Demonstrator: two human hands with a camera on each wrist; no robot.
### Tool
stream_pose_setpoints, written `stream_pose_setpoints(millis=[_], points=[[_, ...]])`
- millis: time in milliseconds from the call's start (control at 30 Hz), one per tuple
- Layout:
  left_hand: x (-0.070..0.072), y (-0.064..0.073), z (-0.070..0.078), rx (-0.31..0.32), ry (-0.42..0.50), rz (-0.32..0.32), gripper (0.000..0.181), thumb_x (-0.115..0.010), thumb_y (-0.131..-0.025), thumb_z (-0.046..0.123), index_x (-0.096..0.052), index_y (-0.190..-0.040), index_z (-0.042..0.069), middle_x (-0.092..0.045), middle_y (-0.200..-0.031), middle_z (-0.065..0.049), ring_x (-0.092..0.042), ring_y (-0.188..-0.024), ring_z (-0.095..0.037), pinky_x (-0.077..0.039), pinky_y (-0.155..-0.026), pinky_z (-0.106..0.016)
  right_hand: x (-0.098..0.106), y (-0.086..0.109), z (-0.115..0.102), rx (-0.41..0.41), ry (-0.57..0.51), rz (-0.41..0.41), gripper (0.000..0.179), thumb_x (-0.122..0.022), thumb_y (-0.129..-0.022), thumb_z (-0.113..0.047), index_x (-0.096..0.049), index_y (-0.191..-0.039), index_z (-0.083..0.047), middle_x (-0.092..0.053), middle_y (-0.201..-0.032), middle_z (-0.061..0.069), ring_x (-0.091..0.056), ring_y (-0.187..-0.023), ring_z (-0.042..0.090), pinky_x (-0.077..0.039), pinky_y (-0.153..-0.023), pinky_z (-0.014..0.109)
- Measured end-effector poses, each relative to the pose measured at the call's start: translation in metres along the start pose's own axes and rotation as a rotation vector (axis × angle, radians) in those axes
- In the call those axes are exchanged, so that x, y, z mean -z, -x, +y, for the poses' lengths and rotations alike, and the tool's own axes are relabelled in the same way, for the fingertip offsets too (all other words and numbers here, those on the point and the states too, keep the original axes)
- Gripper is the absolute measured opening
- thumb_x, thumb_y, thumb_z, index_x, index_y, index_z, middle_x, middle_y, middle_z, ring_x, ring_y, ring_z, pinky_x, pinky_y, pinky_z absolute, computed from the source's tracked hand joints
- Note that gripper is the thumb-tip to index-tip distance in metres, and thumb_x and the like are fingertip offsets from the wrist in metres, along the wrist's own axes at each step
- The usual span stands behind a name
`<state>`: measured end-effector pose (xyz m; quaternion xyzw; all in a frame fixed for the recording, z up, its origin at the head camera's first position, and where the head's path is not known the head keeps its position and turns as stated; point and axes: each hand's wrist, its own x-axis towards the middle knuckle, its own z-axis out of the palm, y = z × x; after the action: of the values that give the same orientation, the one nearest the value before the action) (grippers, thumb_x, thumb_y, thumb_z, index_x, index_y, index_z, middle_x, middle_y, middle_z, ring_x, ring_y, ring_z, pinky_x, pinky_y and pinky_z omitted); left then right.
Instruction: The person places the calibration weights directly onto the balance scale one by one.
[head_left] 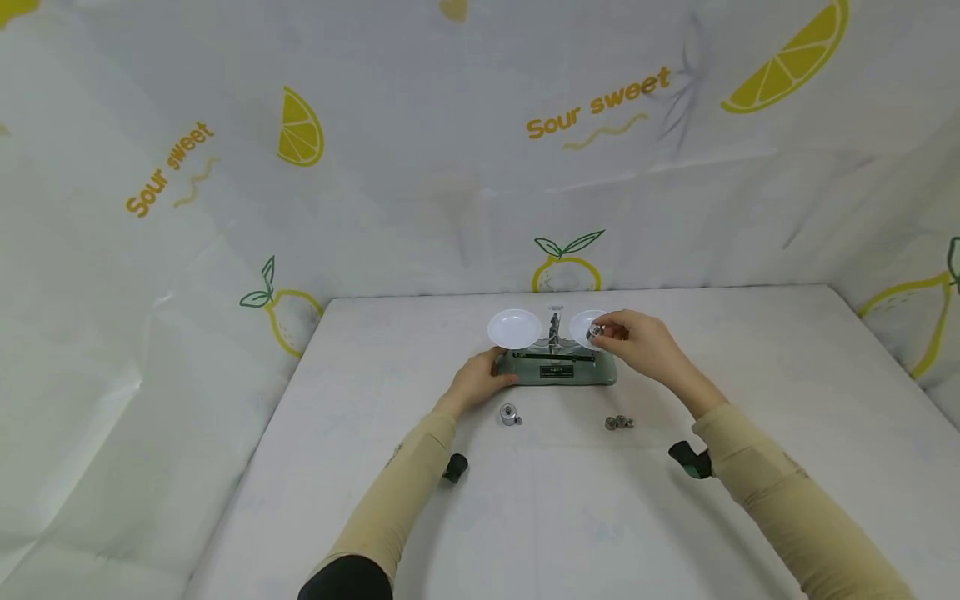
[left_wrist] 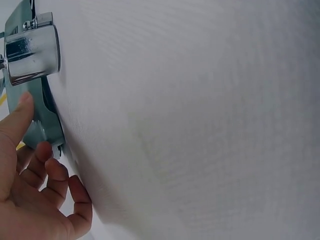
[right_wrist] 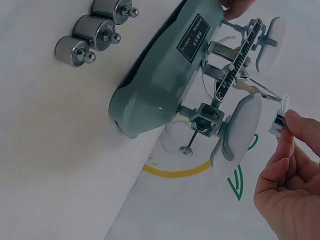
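bearing a balance [head_left: 592, 372], white table [head_left: 570, 508] meets lemon-print backdrop [head_left: 412, 183].

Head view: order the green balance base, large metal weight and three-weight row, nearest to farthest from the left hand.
1. Green balance base: left end touching the left hand.
2. Large metal weight: on the table, toward the left.
3. Three-weight row: on the table, toward the right.
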<state>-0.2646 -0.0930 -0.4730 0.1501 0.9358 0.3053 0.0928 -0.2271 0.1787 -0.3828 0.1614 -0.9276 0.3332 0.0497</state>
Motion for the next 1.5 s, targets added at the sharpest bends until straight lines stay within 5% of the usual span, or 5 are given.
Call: stream_pose_setpoints(millis=[600, 1500], points=[[0.003, -0.001, -0.004, 0.028, 0.093, -0.015, 0.062, -0.069, -0.082, 0.039, -0.046, -0.134, 0.014, -0.046, -0.076, 0.001, -0.042, -0.067, -0.012, -0.034, -0.058, -0.023, -0.015, -0.033, 0.013, -0.072, 0.012, -0.018, 0.031, -0.063, -0.088, -0.016, -0.064, -0.111, 0.003, -0.060, -0.086, 0.012, -0.051, -0.075, 0.021, -0.039, -0.062, 0.028], [0.004, 0.001, -0.003, 0.037, 0.123, -0.021, 0.061, -0.069, -0.082, 0.037, -0.046, -0.134, 0.014, -0.044, -0.073, 0.001, -0.041, -0.064, -0.012, -0.033, -0.057, -0.024, -0.011, -0.027, 0.009, -0.082, -0.001, 0.015, 0.036, -0.063, -0.088, -0.017, -0.059, -0.119, 0.002, -0.061, -0.089, 0.014, -0.052, -0.078, 0.024, -0.039, -0.063, 0.028]])
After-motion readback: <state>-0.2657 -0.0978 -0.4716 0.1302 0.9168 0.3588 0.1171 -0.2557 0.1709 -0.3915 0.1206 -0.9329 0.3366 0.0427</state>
